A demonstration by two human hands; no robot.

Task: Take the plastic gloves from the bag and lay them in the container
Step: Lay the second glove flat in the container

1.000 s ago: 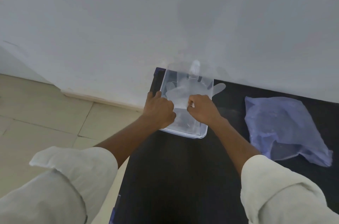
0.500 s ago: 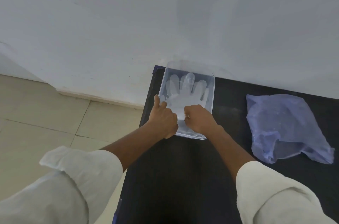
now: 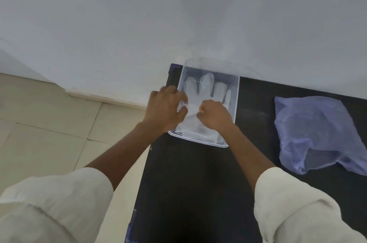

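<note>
A clear plastic glove [image 3: 206,89] lies flat inside the clear rectangular container [image 3: 237,91], its fingers pointing toward the wall. My left hand [image 3: 165,107] rests at the container's left rim, fingers spread and touching the glove's thumb side. My right hand [image 3: 215,114] is curled over the glove's palm, pinching the plastic between thumb and fingers. The glove's cuff is partly hidden under both hands. A crumpled bluish plastic bag [image 3: 315,131] lies on the table to the right, apart from both hands.
The container stands at the far left corner of a black table [image 3: 198,183], against a white wall [image 3: 178,14]. The table's left edge drops to a beige tiled floor [image 3: 49,133]. My white rolled sleeves fill the lower corners.
The glove went from hanging over the container's far edge to lying flat inside it. My left hand has opened its fingers and shifted up along the left rim.
</note>
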